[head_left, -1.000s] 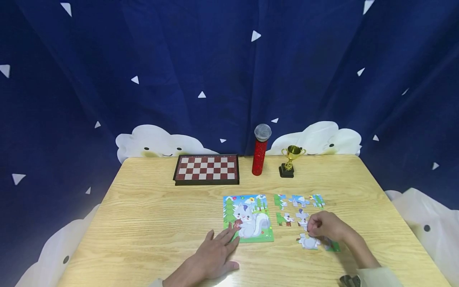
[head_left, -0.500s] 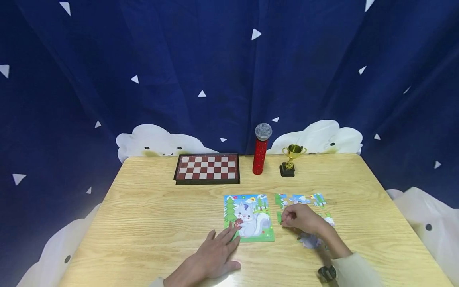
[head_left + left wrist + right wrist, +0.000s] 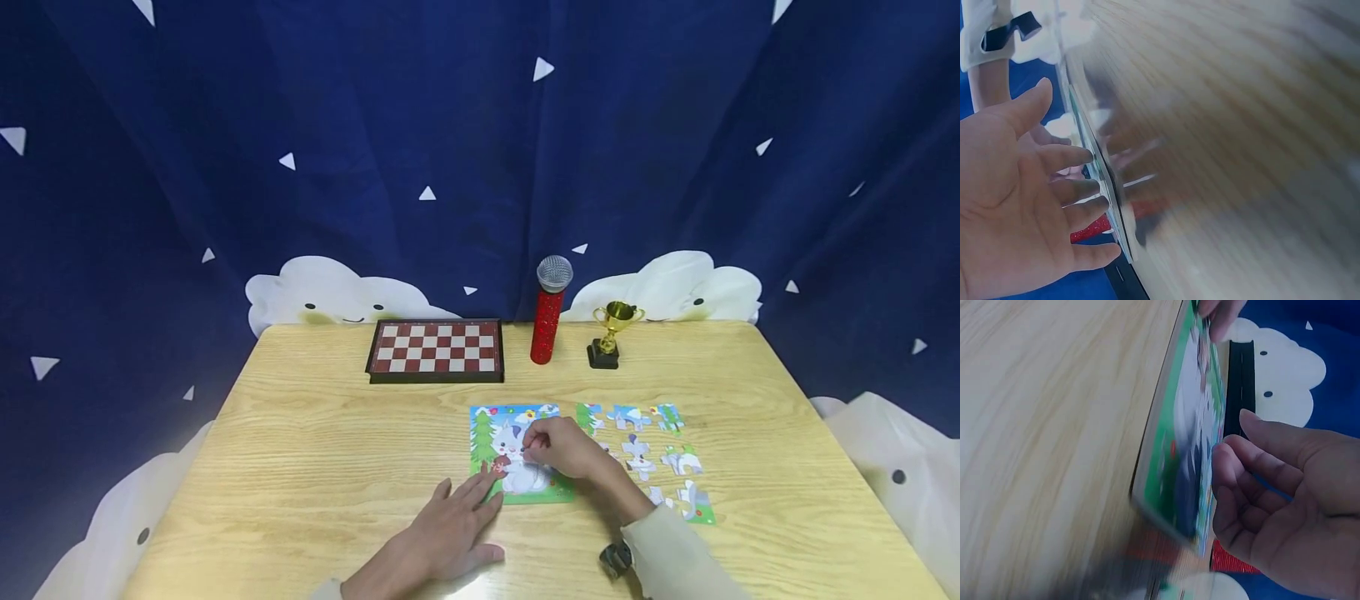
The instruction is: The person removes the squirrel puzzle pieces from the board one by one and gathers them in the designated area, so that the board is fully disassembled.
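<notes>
A squirrel picture puzzle board (image 3: pixel 482 425) lies near the table's middle. Along its lower left, the left hand (image 3: pixel 455 533) rests with straight, spread fingers, their tips on the picture. Over the board's right half is the right hand (image 3: pixel 562 450), its fingers curled and fingertips close to the squirrel's face. In the right wrist view the right hand (image 3: pixel 1291 500) shows bent fingers, a straighter thumb and nothing visible between them. Several loose puzzle pieces (image 3: pixel 637 457) lie in rough rows right of the board; the right arm partly hides the left ones.
Behind the board stand a red microphone (image 3: pixel 547 325) and a gold trophy cup (image 3: pixel 609 333) on a black base. A folded chessboard (image 3: pixel 437 350) lies at the back left. The wooden table (image 3: pixel 322 442) ends at a dark blue curtain (image 3: pixel 360 158).
The right hand has moved left, from the lower loose pieces across the row's left side to over the squirrel picture, uncovering the right-hand pieces. The left hand has stayed in place.
</notes>
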A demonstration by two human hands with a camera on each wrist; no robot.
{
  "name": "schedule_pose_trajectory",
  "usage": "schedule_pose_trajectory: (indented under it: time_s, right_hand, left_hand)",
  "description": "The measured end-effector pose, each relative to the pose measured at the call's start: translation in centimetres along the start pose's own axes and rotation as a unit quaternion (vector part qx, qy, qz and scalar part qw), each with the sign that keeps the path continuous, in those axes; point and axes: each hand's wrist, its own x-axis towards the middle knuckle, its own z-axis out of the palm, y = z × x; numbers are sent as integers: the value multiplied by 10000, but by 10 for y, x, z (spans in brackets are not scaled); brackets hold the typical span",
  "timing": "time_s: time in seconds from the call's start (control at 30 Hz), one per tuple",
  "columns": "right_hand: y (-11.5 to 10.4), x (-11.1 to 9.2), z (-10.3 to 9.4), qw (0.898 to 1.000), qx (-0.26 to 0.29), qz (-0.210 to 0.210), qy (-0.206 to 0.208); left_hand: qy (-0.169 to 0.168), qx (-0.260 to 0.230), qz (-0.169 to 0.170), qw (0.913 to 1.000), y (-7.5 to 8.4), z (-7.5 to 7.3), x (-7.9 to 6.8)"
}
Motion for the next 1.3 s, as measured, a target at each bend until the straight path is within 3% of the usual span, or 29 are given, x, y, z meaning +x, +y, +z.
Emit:
schedule_pose_trajectory:
  time_s: [0.47,1.03,1.3]
  right_hand:
    - [-26,18,27,9989,210,277,-316]
    - [-33,19,35,9992,-126,233,-301]
    - [-31,19,33,9994,-6,224,-277]
  left_hand:
    - [69,37,-154,9999,-7,-3,-11]
    - [-161,354,-239,9990,-6,0,-17]
    - [-165,232,-259,9993,-5,-1,-16]
